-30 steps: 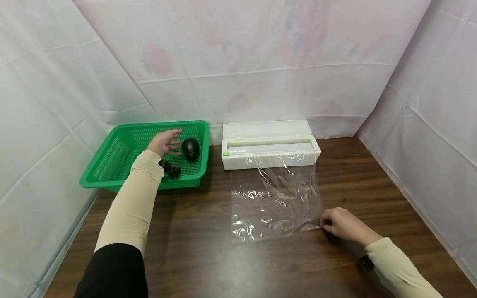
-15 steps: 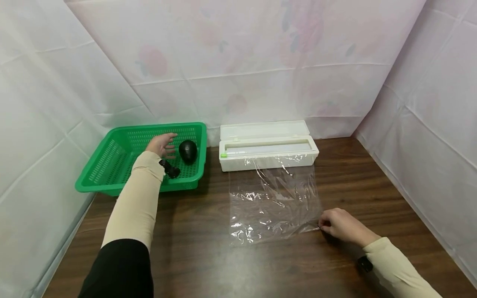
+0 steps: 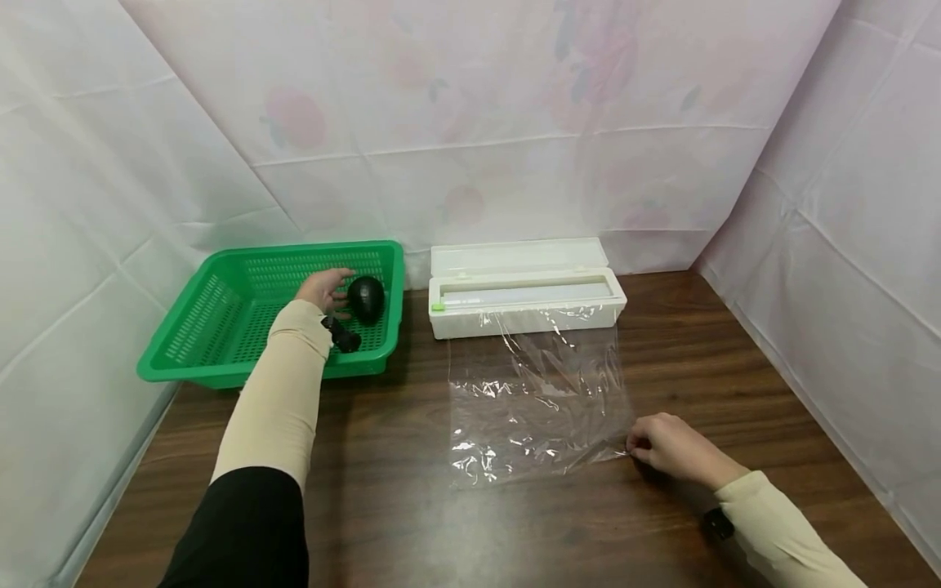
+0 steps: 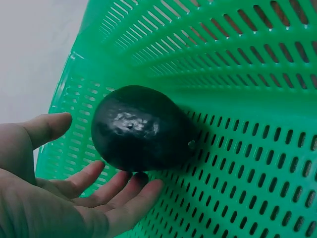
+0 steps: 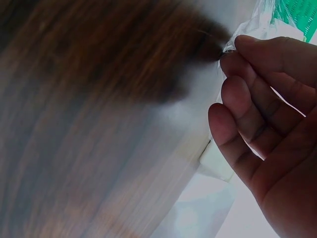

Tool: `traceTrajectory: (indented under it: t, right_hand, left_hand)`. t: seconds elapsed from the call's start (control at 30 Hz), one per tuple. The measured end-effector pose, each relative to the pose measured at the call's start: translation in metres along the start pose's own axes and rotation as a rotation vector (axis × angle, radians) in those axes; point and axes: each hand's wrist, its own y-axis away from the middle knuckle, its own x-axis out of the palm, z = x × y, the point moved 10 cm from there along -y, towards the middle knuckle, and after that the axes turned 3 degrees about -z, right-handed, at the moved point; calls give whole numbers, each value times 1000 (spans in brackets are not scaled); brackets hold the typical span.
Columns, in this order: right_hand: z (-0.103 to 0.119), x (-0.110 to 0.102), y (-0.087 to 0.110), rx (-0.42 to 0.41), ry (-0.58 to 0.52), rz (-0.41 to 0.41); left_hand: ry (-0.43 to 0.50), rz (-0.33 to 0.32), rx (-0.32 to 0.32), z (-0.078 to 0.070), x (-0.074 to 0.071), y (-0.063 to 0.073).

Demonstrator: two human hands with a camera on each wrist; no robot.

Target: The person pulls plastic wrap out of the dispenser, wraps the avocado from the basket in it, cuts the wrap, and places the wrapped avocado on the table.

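My left hand (image 3: 323,291) reaches into the green basket (image 3: 193,372), its thumb and fingers spread beside a dark, shiny avocado (image 4: 141,131). In the left wrist view the fingertips lie close under the avocado; whether they touch it I cannot tell. The avocado (image 3: 366,299) rests on the basket floor near its right wall. At the right, my right hand (image 3: 675,445) pinches the near right corner of a clear plastic wrap sheet (image 3: 537,408) between thumb and index finger. That sheet runs out of a white wrap dispenser box (image 3: 525,321), whose lid stands open.
A small green slider (image 3: 439,307) sits at the left end of the dispenser. White patterned cloth (image 3: 470,122) walls the back and both sides of the dark wooden table (image 3: 397,490). The basket stands at the back left, close to the cloth.
My left hand has come closer to the avocado, its fingers moving toward the fruit's near side. The right hand keeps its pinch on the wrap corner. The head view has shifted slightly.
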Motion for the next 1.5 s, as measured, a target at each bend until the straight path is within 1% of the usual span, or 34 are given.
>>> traceTrajectory:
  t: [0.2, 0.37, 0.47, 0.57, 0.77, 0.87, 0.97, 1.1, 1.33, 1.5]
  right_hand:
    - [0, -2, 1, 8, 4, 0]
    - [-1, -2, 2, 14, -3, 4]
    - [0, -2, 3, 15, -4, 3]
    - [1, -2, 4, 16, -11, 7]
    - [1, -2, 7, 16, -4, 11]
    - [1, -2, 7, 13, 8, 7]
    - [0, -3, 7, 11, 15, 1]
    - [1, -3, 6, 8, 12, -2]
    - [1, -3, 4, 15, 8, 4]
    - [0, -3, 1, 22, 2, 8]
  left_hand:
    - [-8, -13, 14, 0, 3, -6]
    - [-62, -38, 46, 0, 5, -10]
    - [-127, -42, 62, -1, 6, -13]
    - [-211, -46, 66, -1, 8, -17]
    - [-378, -100, 68, -3, 13, -20]
    - [-417, -123, 66, -5, 14, -19]
    - [-392, -112, 52, -4, 16, -18]
    - [-320, -64, 23, -1, 19, -16]
    - [-223, 0, -11, 4, 26, -4]
    - [-164, 26, -31, 3, 27, -4]
